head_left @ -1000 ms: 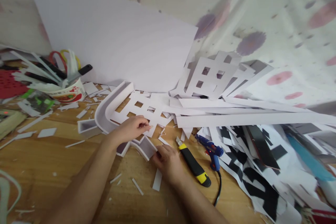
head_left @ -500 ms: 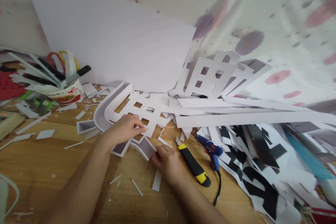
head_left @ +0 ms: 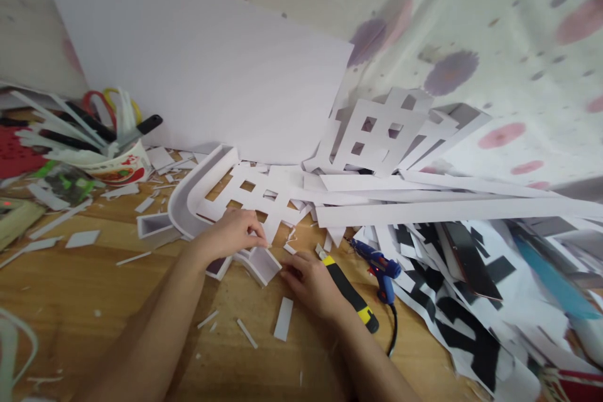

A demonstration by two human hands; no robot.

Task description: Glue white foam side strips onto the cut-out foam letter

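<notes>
A white hollow foam-board shape (head_left: 264, 266) with raised walls lies on the wooden table. At its upper rim my left hand (head_left: 235, 232) is closed in a pinch, thumb and finger pressed together on the board's edge; the exact contact is partly hidden. Just right of the shape's lower right corner rests my right hand (head_left: 311, 282), its fingers loosely bent and slightly apart with nothing seen in them. A curved walled channel (head_left: 188, 198) sweeps round on the left, beside a flat cut-out sheet (head_left: 282, 179) with square holes.
Right of my right hand lie a black-and-yellow utility knife (head_left: 351, 292) and a blue glue gun (head_left: 379, 264) with its cord. Long white strips (head_left: 424, 210), a phone (head_left: 471, 260) and printed paper crowd the right. A tub of tools (head_left: 122, 166) stands at left; scraps litter the table.
My right hand has drawn back slightly from the shape's corner and its fingers have loosened. My left hand has shifted a little to the right along the rim.
</notes>
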